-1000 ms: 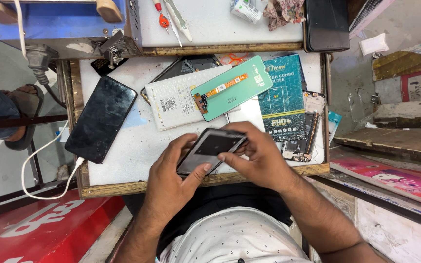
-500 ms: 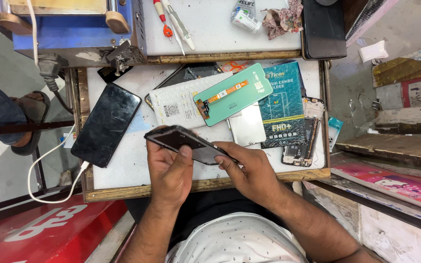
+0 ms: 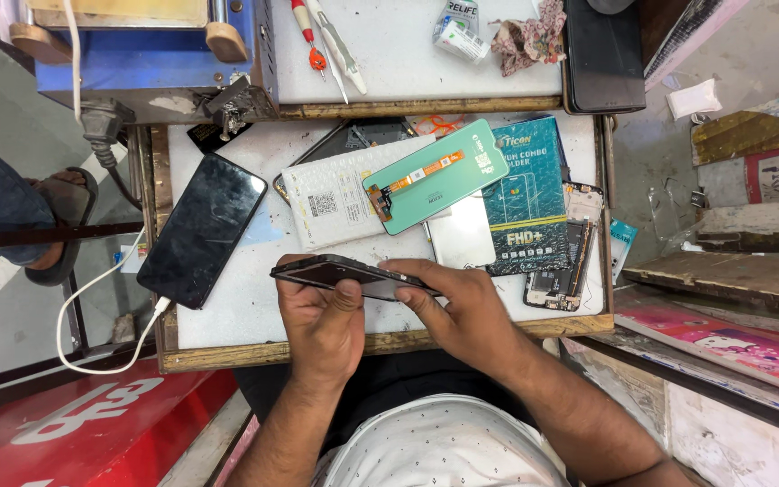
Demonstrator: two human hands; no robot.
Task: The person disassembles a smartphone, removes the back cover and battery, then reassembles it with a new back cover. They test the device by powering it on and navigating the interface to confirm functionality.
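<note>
My left hand (image 3: 322,320) and my right hand (image 3: 462,311) both grip a dark phone (image 3: 340,271), held edge-on and nearly flat above the front of the white work tray (image 3: 236,311). My left thumb and fingers pinch its near edge at the middle. The fingers of my right hand press along its right end. Beyond it lie a green screen panel (image 3: 435,176) with an orange flex cable, a white packet (image 3: 335,198) and a teal box (image 3: 529,194).
A black phone (image 3: 202,230) on a white charging cable (image 3: 92,307) lies at the tray's left. An opened phone body (image 3: 565,261) sits at the right. Screwdrivers (image 3: 322,41), a blue machine (image 3: 137,54) and a rag (image 3: 529,36) are on the far bench. Another person's sandalled foot (image 3: 56,216) is at left.
The phone turned from face-up in my hands to edge-on. It moved slightly left and away from me, and both hands shifted their grip along its edge.
</note>
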